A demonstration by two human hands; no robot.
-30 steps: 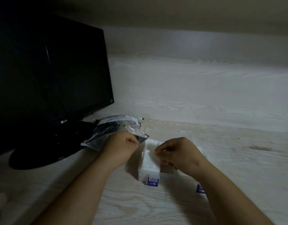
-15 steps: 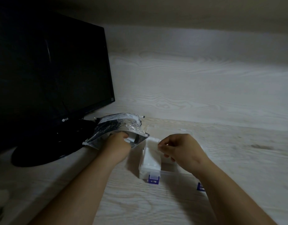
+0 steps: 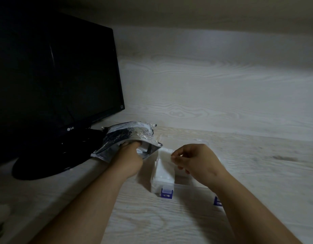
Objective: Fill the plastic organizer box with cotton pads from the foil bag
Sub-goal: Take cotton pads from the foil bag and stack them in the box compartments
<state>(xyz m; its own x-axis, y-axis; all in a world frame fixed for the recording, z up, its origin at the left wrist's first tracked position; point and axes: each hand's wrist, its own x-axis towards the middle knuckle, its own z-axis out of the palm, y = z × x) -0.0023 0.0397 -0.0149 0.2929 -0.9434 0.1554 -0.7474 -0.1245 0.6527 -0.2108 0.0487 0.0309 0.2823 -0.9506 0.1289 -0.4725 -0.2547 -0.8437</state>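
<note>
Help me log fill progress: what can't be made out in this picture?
Head view:
- Fingers of the left hand: hidden inside the foil bag; any pad gripped unseen.
- Right compartments of the organizer box: covered by the right hand and forearm.
- Whether the right hand pinches anything: too dim and small to tell.

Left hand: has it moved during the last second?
Yes. The left hand has shifted away from the organizer box and reached into the foil bag, toward the monitor stand; its fingers are now hidden inside the bag's mouth.
</note>
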